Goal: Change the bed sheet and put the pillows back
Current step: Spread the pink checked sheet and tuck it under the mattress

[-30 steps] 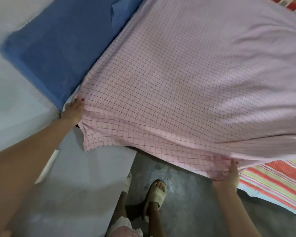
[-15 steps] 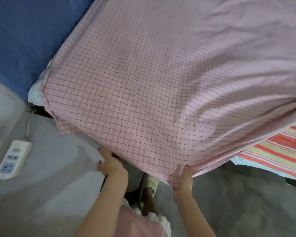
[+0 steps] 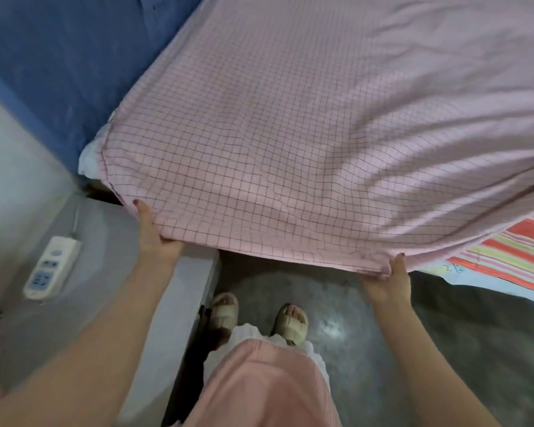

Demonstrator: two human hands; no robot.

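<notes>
Both hands have spread apart along the near hem since half a second ago, when they sat close together at one bunched point; the pink checked sheet point(image 3: 290, 143) now lies flatter between them. Left hand point(image 3: 154, 238) grips the sheet's hem near its left corner, thumb laid on top of the fabric, remaining fingers hidden beneath; right hand point(image 3: 389, 282) pinches the hem further right, thumb up against the cloth, fabric gathered into a small fold at the grip. Sheet extends away from both hands across the bed and hangs over the near edge; creases run diagonally beyond the right hand. Blue mattress point(image 3: 59, 66) shows uncovered beyond the left hand, with a white scrap of material visible at the corner just past that hand. Striped cloth point(image 3: 512, 251) in red, yellow and pink lies to the right of the right hand, partly under the sheet's edge. Grey tabletop point(image 3: 105, 272) sits beside the left forearm; a white power strip point(image 3: 51, 266) rests on it, left of the left hand, cord leading away. Grey floor point(image 3: 367, 349) lies below the hands; two feet in beige sandals point(image 3: 292, 325) stand between the forearms.
</notes>
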